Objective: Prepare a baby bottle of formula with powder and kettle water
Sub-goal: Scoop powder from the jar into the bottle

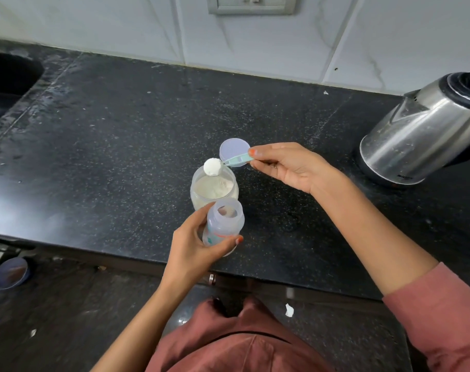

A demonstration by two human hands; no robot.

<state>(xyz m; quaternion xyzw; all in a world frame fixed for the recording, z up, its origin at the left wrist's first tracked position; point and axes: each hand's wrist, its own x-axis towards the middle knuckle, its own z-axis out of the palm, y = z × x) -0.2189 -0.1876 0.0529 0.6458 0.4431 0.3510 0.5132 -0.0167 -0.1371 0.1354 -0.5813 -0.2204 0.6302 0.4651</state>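
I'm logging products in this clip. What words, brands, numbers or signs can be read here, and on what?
Nothing here reads clearly.
On the kettle: a small dark brand mark near its base, too small and blurred to read.
On the baby bottle in the left hand: orange and teal print, blurred, unreadable.
On the powder jar, scoop, lid and wall socket: no text visible.
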